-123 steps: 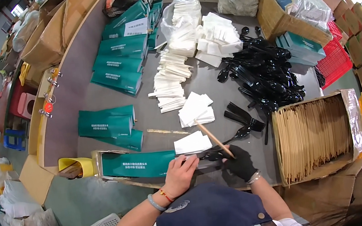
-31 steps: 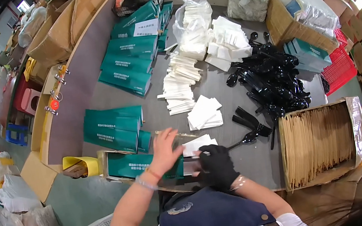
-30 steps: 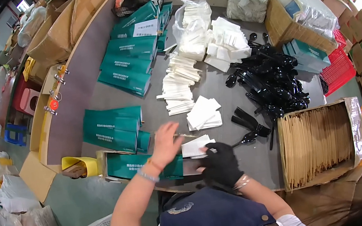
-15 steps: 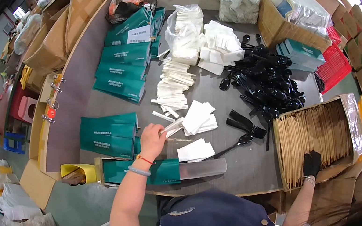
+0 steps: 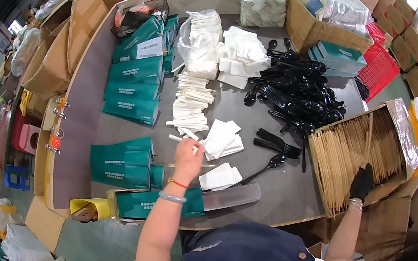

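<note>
My bare left hand [image 5: 188, 160] is over the near middle of the table, its fingers closed on a slim white paper packet [image 5: 195, 148], mostly hidden by them. Just right of it lie square white napkins [image 5: 223, 139], and a smaller napkin stack [image 5: 220, 177] is nearer me. Beyond it spreads a pile of narrow white packets [image 5: 190, 100]. My right hand [image 5: 362, 182], in a black glove, is at the near side of a carton [image 5: 328, 209] packed with tan wooden chopsticks [image 5: 342, 158]. A tilted chopstick [image 5: 368, 137] rises from its fingers above the row.
Black plastic spoons [image 5: 295, 89] heap at the right middle. Teal printed sleeves [image 5: 122, 166] lie in stacks along the left; another teal stack [image 5: 158, 204] sits in a holder at the front edge. A red basket [image 5: 380, 68] and a cardboard box [image 5: 306, 22] stand at right.
My left hand has moved a little right, its fingers drawn in around the white packet. In the carton, my right hand has shifted slightly up, and a chopstick now slants out of the row.
</note>
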A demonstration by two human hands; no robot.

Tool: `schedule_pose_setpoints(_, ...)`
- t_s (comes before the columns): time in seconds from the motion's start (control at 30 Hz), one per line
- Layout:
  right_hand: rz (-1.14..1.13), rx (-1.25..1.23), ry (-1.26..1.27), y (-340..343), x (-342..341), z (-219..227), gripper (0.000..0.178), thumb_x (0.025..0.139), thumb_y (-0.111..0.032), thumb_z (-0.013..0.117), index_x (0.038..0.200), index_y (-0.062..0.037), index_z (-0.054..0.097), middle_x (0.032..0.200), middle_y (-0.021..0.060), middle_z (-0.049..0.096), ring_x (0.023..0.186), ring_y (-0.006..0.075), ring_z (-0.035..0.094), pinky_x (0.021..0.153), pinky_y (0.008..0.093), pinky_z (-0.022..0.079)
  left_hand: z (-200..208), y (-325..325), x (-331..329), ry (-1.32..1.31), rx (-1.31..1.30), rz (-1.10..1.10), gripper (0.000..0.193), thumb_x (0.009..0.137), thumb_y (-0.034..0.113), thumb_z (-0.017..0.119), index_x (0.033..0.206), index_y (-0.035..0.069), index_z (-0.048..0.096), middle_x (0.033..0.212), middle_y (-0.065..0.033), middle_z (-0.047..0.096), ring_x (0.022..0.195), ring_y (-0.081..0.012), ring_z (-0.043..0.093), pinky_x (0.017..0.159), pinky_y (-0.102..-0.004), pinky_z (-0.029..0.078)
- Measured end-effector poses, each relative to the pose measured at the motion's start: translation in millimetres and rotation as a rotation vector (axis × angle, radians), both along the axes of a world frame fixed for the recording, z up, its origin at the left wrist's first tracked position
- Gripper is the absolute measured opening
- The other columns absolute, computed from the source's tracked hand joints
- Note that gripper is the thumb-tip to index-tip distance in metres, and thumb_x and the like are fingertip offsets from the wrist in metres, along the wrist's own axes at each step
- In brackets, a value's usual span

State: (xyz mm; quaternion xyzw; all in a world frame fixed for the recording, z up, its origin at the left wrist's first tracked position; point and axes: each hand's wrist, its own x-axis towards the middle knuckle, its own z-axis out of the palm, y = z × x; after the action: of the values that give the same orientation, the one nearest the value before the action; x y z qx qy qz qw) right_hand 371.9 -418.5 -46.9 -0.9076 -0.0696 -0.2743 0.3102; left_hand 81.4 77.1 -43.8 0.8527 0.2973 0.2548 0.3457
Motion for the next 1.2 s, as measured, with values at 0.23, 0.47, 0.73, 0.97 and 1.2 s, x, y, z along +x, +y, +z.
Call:
schedule_pose_setpoints(0.23, 0.493, 0.502, 0.278, 145, -125, 4, 0.032, 0.099, -0.035, 0.049, 0.101, -0.0042, 0.053, 0.099, 0.0088, 0.058, 0.089, 0.0193, 0.055, 0.086, 0.0322, 0.043, -5, -23, 47, 0.273, 0.207, 0.044, 0.028, 0.073, 0.014, 0.074, 0.097, 0.008, 0.061, 0.102, -0.0115, 0.055, 0.096, -0.0343, 0.052, 0.082, -0.046, 0.043)
schedule_pose_setpoints(0.47, 0.789, 0.115, 0.459, 204, -144, 1, 0.015, 0.091, -0.017, 0.059, 0.101, -0.0054, 0.061, 0.087, 0.0146, 0.063, 0.08, 0.0313, 0.064, 0.068, 0.0382, 0.049, 2, -22, 48, 0.156, 0.286, -0.027, 0.03, 0.068, 0.013, 0.077, 0.093, 0.009, 0.062, 0.101, -0.0089, 0.058, 0.097, -0.0317, 0.052, 0.083, -0.0448, 0.042)
schedule_pose_setpoints(0.73, 0.923, -0.358, 0.476, 217, -119, 4, 0.017, 0.077, -0.024, 0.071, 0.093, -0.0183, 0.071, 0.081, 0.006, 0.061, 0.078, 0.0272, 0.062, 0.066, 0.0406, 0.049, 45, -28, 9, 0.081, -0.347, -0.088, 0.018, 0.076, 0.005, 0.073, 0.09, 0.003, 0.062, 0.076, -0.0071, 0.065, 0.072, -0.0143, 0.063, 0.062, -0.0308, 0.049)
schedule_pose_setpoints(0.97, 0.892, -0.312, 0.347, 214, -109, 30, 0.022, 0.072, -0.007, 0.073, 0.093, -0.0138, 0.071, 0.079, 0.0088, 0.062, 0.077, 0.0288, 0.063, 0.066, 0.0366, 0.05, 42, -70, -62, 0.342, -0.003, -0.505, 0.025, 0.071, 0.014, 0.075, 0.095, 0.014, 0.07, 0.08, -0.0051, 0.065, 0.078, -0.0207, 0.06, 0.076, -0.0383, 0.046)
schedule_pose_setpoints(1.2, 1.237, -0.34, 0.554, 255, -161, 40, 0.015, 0.073, -0.016, 0.068, 0.088, -0.0152, 0.071, 0.079, 0.0064, 0.062, 0.076, 0.0274, 0.063, 0.066, 0.0381, 0.049, 31, -115, -90, 0.221, 0.353, -0.306, 0.033, 0.069, 0.021, 0.076, 0.101, 0.016, 0.07, 0.111, 0.0026, 0.062, 0.1, -0.019, 0.054, 0.084, -0.0363, 0.039)
